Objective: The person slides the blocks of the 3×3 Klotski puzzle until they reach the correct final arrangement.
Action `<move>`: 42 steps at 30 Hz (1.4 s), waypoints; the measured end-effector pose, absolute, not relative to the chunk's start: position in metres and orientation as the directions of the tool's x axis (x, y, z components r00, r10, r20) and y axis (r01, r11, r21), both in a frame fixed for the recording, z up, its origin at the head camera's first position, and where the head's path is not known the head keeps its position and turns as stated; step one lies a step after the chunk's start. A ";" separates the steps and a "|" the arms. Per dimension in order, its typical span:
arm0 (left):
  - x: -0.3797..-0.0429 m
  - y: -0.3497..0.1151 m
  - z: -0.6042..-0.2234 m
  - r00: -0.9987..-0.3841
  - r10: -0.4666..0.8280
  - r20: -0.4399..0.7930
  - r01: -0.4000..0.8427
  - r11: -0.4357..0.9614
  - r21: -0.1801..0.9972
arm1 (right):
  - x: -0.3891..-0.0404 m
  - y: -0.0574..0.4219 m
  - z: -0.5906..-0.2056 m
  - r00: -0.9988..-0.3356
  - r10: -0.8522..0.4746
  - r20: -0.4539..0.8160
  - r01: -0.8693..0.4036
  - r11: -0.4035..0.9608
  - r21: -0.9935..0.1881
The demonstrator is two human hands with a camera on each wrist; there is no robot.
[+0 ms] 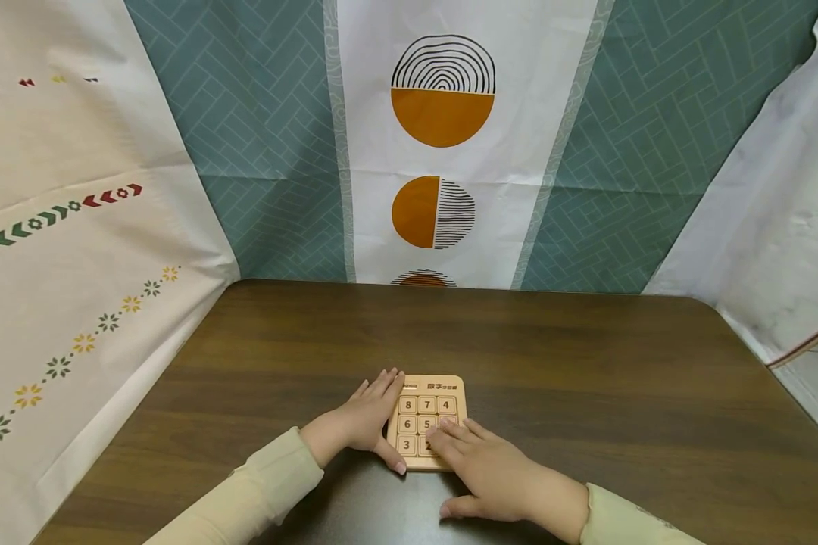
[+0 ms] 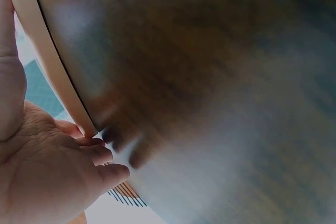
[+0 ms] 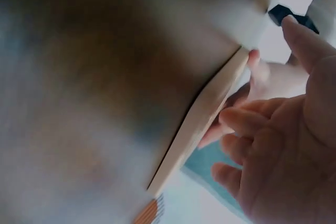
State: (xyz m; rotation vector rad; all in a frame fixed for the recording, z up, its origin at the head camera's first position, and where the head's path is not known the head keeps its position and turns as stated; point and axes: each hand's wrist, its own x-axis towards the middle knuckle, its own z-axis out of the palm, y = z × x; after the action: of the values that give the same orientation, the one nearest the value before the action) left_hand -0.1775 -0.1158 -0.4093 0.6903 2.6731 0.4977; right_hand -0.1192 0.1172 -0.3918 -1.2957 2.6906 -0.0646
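A wooden sliding number puzzle (image 1: pixel 409 462) lies flat on the table, its numbered square tiles set in rows inside a pale frame. Tiles 8, 7 and 4 make up the top row. My left hand (image 1: pixel 366 418) holds the frame by its left side, thumb at the near corner and fingers at the far one. In the left wrist view the frame's side edge (image 2: pixel 55 69) runs between that thumb and the fingers. From the right, my right hand (image 1: pixel 494 471) reaches over the puzzle with extended fingertips on the middle and lower tiles, hiding the right-hand ones.
The dark wooden table (image 1: pixel 586 363) has rounded far corners. Behind it hangs a teal and white cloth (image 1: pixel 443 163) with orange half-circles. Patterned white cloth (image 1: pixel 109 250) hangs at the left, and more pale cloth (image 1: pixel 770 204) at the right.
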 end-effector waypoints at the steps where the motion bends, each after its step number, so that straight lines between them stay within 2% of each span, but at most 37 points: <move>1: -0.177 -0.116 -0.409 -0.827 0.515 -0.228 0.397 0.820 0.412 | -0.118 0.116 -0.392 -0.598 -0.793 -0.118 -0.787 0.608 -0.099; 4: -0.178 -0.116 -0.409 -0.827 0.515 -0.225 0.396 0.818 0.416 | -0.115 0.113 -0.392 -0.568 -0.814 -0.120 -0.810 0.579 -0.094; 14: -0.179 -0.117 -0.410 -0.828 0.515 -0.222 0.396 0.817 0.418 | -0.116 0.130 -0.394 -0.570 -0.816 -0.094 -0.803 0.578 -0.147; 22: -0.179 -0.119 -0.410 -0.828 0.514 -0.225 0.399 0.821 0.409 | -0.120 0.142 -0.396 -0.548 -0.836 -0.030 -0.826 0.546 -0.143; 30: -0.178 -0.122 -0.412 -0.834 0.512 -0.207 0.401 0.818 0.412 | -0.125 0.117 -0.389 -0.480 -0.877 -0.024 -0.873 0.480 -0.091; 33: -0.178 -0.121 -0.413 -0.831 0.520 -0.198 0.409 0.812 0.416 | -0.126 0.105 -0.390 -0.465 -0.884 -0.039 -0.878 0.467 -0.106; 42: -0.180 -0.118 -0.414 -0.819 0.537 -0.203 0.430 0.808 0.403 | -0.128 0.098 -0.391 -0.503 -0.855 -0.123 -0.844 0.517 -0.142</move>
State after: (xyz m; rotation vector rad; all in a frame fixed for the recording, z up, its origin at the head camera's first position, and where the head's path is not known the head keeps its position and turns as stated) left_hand -0.1796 -0.1183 -0.4135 0.7384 2.6860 0.4932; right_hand -0.1275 0.0979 -0.3914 -1.4591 2.5779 -0.0942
